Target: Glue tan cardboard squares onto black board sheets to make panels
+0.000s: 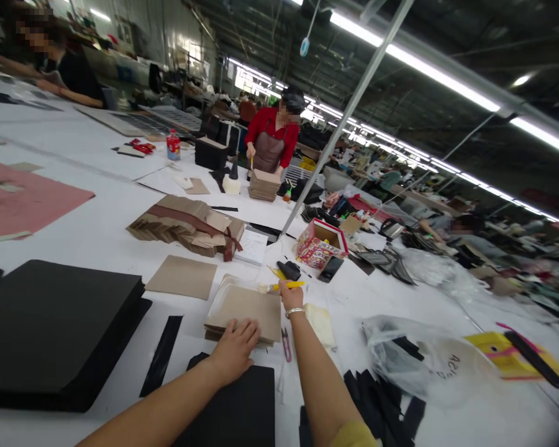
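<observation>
In the head view, my right hand (290, 297) is closed around the yellow handle of a brush (284, 286). Its pale bristles reach the upper right edge of a stack of brown cardboard pieces (246, 305). A whitish, wet-looking band runs along the stack's far and left edges. My left hand (238, 344) lies flat with fingers spread on the near edge of the same stack. Below that hand is a black sheet (242, 410). One loose cardboard piece (181, 277) lies beyond the stack to the left. Pink-handled thread snips (286, 345) rest close to my right wrist.
Large black panels (60, 323) are piled at left, beside a black strip (162, 354). Fanned cardboard pieces (181, 226) lie farther back. A red patterned box (321, 245) stands near a metal pole (345, 124). Plastic bags (410, 354) are at right. A co-worker (272, 139) stands across the table.
</observation>
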### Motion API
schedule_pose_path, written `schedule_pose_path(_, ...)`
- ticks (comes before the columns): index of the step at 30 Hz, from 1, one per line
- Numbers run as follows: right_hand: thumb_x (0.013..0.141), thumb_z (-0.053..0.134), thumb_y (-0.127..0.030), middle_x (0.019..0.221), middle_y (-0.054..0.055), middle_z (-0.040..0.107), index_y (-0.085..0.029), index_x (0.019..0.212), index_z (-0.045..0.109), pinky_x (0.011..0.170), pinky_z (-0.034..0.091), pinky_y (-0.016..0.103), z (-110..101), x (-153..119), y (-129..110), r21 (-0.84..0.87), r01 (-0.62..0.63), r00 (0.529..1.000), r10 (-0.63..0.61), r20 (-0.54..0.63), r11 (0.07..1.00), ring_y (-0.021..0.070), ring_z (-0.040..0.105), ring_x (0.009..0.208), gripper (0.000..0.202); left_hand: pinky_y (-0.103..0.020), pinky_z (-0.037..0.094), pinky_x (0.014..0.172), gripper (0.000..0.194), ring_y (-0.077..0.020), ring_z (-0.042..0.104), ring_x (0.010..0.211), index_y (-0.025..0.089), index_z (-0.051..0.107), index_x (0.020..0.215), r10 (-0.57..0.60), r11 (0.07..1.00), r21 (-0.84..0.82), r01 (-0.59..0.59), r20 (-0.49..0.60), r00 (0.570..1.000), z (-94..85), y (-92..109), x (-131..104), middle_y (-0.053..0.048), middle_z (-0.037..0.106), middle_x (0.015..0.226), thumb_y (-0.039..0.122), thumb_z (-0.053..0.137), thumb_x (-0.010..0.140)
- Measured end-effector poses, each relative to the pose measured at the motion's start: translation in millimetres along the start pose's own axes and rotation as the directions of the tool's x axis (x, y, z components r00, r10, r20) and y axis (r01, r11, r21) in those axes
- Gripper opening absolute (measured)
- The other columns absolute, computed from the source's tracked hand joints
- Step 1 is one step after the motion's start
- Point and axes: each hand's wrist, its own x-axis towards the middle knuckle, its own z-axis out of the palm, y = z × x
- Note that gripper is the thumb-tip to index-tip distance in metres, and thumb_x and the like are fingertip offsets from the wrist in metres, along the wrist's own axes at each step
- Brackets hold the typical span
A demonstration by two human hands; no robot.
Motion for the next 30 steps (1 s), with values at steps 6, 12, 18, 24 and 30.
schedule_pose_path(6, 0.077, 0.048, -0.040, 0.066, 0.001, 0.064, -0.019, 0.080, 0.064, 0.063, 0.046, 0.025, -53.6, -14.0, 6.3, -0.121, 0.070, 0.997, -0.073, -0.018, 0.990, 0.0149, 0.059, 0.066, 0.027, -0.050, 0.019, 0.099, 0.054, -0.0269, 0.031, 0.124, 0.021, 0.038, 0.130, -0.002, 0.999, 0.050, 0.004, -0.036, 0.999, -7.3, 4.8, 2.5, -0.010, 0.039, 0.136, 0.040, 0.046, 0.080)
schedule_pose_path(12, 0.083, 0.046, -0.030, 0.082, 0.005, 0.061, -0.022, 0.103, 0.060, 0.071, 0.046, 0.028, -54.6, -87.9, 10.6, -0.299, 0.553, 0.823, -0.454, 0.343, 0.777, 0.0156, 0.057, 0.076, 0.025, -0.043, 0.032, 0.087, 0.039, -0.0245, 0.043, 0.112, 0.017, 0.047, 0.120, -0.075, 0.988, 0.131, 0.080, -0.045, 0.996, -12.2, 5.4, 17.4, -0.011, 0.048, 0.127, 0.024, 0.045, 0.082)
schedule_pose_path(18, 0.083, 0.049, -0.025, 0.081, 0.006, 0.060, -0.023, 0.105, 0.059, 0.071, 0.048, 0.031, -92.7, -180.9, 7.8, -0.236, 0.611, 0.778, -0.516, 0.359, 0.756, 0.0174, 0.057, 0.077, 0.024, -0.039, 0.038, 0.078, 0.026, -0.0261, 0.048, 0.100, 0.015, 0.055, 0.104, -0.081, 0.988, 0.137, 0.074, 0.048, 0.996, -31.4, -1.5, 29.6, -0.014, 0.055, 0.108, 0.024, 0.050, 0.079)
schedule_pose_path(24, 0.083, 0.048, -0.026, 0.087, 0.006, 0.064, -0.020, 0.101, 0.060, 0.066, 0.050, 0.029, -120.2, -212.6, -11.1, -0.006, 0.295, 0.955, -0.295, -0.045, 0.956, 0.0150, 0.060, 0.071, 0.021, -0.034, 0.042, 0.077, 0.026, -0.0252, 0.054, 0.091, 0.012, 0.061, 0.088, -0.035, 0.993, 0.114, 0.015, 0.173, 0.984, -49.4, -11.7, 49.9, -0.015, 0.057, 0.096, 0.026, 0.064, 0.067)
schedule_pose_path(30, 0.085, 0.046, -0.033, 0.069, 0.001, 0.062, -0.016, 0.107, 0.057, 0.053, 0.050, 0.025, -119.4, -228.2, -8.6, 0.227, 0.010, 0.991, 0.021, -0.132, 0.974, 0.0101, 0.057, 0.051, 0.030, -0.032, 0.045, 0.071, 0.027, -0.0237, 0.058, 0.079, 0.013, 0.064, 0.081, 0.014, 0.995, 0.088, -0.035, 0.229, 0.973, -61.2, -15.9, 58.8, -0.012, 0.061, 0.085, 0.030, 0.066, 0.060)
